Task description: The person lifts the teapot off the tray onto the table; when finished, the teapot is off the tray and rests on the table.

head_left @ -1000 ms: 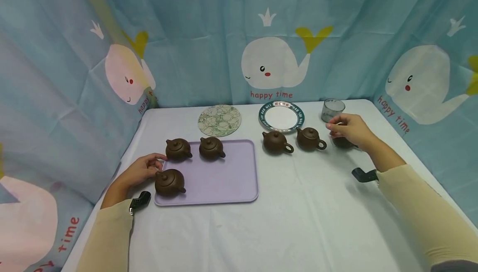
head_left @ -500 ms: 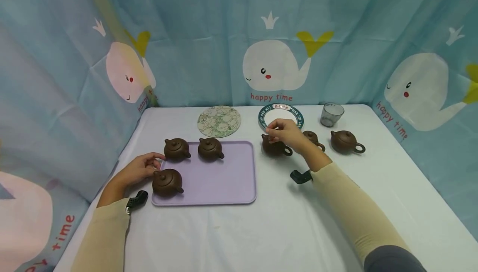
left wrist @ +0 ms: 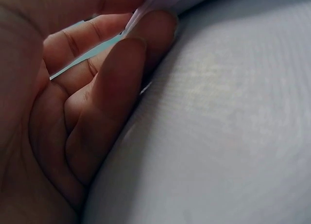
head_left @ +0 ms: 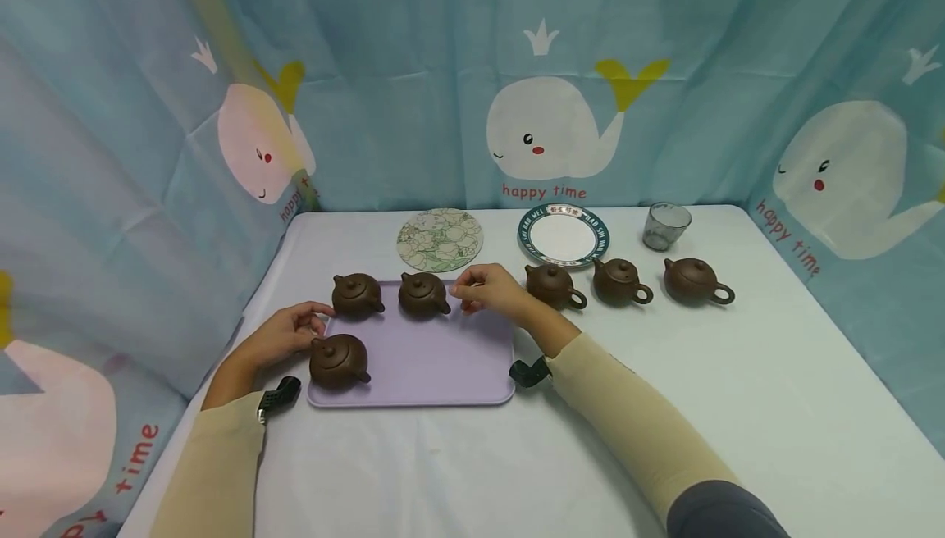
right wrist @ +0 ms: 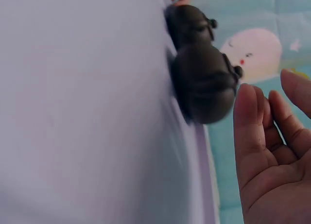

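Note:
In the head view my left hand (head_left: pixel 284 335) is at the left edge of the lavender tray (head_left: pixel 443 366), fingers bent at its rim; the left wrist view shows the rim among them. Three brown teapots are on the tray: one back left (head_left: pixel 358 296), one farther right along the back (head_left: pixel 423 296), one front left (head_left: pixel 340 360). Over the tray's back right, my right hand (head_left: pixel 495 290) is beside the second teapot, its fingers loosely bent. In the right wrist view, a gap parts that hand's fingers (right wrist: pixel 250 131) from the blurred teapot (right wrist: pixel 204 83), and they hold nothing.
Right of the tray stand three more brown teapots, a near one (head_left: pixel 554 285), a middle one (head_left: pixel 620 280) and a far right one (head_left: pixel 694 280). Behind lie a round patterned mat (head_left: pixel 440 240) and a green-rimmed plate (head_left: pixel 563 234), with a glass cup (head_left: pixel 666 226) toward the right.
My right hand has swept left from the far right teapot, over the others, to the tray's back right. The left hand stays at the tray's edge, and the teapots stand where they were.

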{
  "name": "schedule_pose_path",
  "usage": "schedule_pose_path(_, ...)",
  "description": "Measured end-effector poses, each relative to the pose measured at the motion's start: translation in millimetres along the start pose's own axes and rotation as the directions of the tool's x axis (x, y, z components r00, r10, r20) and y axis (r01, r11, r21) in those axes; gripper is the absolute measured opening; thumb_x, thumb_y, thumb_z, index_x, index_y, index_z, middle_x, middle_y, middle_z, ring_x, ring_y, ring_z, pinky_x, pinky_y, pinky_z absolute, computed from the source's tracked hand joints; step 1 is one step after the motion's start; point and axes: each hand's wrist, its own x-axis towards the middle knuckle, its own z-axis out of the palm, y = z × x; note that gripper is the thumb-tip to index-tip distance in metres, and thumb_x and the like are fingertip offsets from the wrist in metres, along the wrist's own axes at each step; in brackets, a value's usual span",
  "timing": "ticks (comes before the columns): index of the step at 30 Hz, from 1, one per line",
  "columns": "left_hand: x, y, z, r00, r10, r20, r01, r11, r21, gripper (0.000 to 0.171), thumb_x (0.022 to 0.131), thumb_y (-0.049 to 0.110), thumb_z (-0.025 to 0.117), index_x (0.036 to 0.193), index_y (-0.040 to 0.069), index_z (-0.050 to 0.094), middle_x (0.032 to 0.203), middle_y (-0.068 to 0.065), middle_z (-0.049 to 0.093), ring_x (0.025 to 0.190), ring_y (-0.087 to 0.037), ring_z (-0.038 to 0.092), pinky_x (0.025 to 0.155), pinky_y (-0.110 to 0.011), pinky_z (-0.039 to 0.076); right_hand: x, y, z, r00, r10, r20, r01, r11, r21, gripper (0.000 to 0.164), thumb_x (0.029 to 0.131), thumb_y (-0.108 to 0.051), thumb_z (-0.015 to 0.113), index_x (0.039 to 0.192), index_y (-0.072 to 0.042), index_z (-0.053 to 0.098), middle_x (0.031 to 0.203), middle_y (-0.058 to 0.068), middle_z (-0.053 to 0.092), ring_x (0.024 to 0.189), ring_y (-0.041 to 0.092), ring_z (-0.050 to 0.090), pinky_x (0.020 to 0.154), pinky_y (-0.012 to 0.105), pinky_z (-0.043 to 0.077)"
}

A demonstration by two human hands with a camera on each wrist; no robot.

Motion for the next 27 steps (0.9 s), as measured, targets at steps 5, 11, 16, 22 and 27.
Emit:
schedule_pose_path(5,1.1,0.5,0.2,1.000,-0.005,0.001,0.005,1.000,0.002,0.049,0.079,-0.012,0.055,0.128,-0.006,0.049,0.088,-0.015,0.057,0.070,-0.015,0.052,0.059,-0.026,0.042,6,4,13,1.000,0.023,-0.010,-0.023,1.000,-0.020,0.022,0.089,-0.018,0.071,0.094,0.002,0.065,0.088,0.013,0.062,0.075,0.027,0.066,0.070,0.041,0.055)
schedule_pose_path(11,0.8,0.9,0.4,1.000,-0.014,0.005,0.014,1.000,-0.006,0.049,0.079,-0.011,0.056,0.128,-0.006,0.049,0.088,-0.015,0.057,0.070,-0.015,0.052,0.060,-0.026,0.043,10,8,20,0.998,0.064,-0.025,-0.066,0.994,-0.082,0.025,0.085,-0.022,0.075,0.096,-0.002,0.065,0.088,0.011,0.065,0.075,0.023,0.066,0.069,0.037,0.055)
schedule_pose_path(16,0.5,1.5,0.5,1.000,-0.005,0.010,0.005,1.000,-0.009,0.049,0.079,-0.012,0.055,0.127,-0.007,0.049,0.088,-0.015,0.057,0.070,-0.015,0.052,0.059,-0.026,0.043,13,13,24,0.997,0.083,-0.009,-0.083,0.995,-0.050,0.029,0.082,-0.018,0.078,0.099,-0.001,0.062,0.084,0.011,0.066,0.073,0.023,0.066,0.067,0.035,0.055)
schedule_pose_path(22,0.1,1.3,0.2,1.000,0.003,0.009,-0.003,1.000,-0.010,0.049,0.079,-0.013,0.054,0.127,-0.007,0.048,0.088,-0.015,0.056,0.069,-0.015,0.051,0.058,-0.026,0.043,14,14,29,0.996,0.085,-0.036,-0.087,0.994,-0.059,0.026,0.080,-0.014,0.079,0.096,-0.002,0.062,0.082,0.010,0.065,0.069,0.021,0.065,0.065,0.033,0.054)
schedule_pose_path(27,-0.6,1.5,-0.1,1.000,0.010,0.012,-0.010,1.000,-0.020,0.048,0.080,-0.013,0.053,0.127,-0.007,0.048,0.088,-0.016,0.056,0.070,-0.015,0.052,0.059,-0.026,0.043,15,16,31,0.990,0.112,-0.086,-0.116,0.992,-0.046,0.020,0.083,-0.012,0.075,0.089,-0.002,0.060,0.083,0.009,0.063,0.071,0.021,0.066,0.063,0.033,0.054)
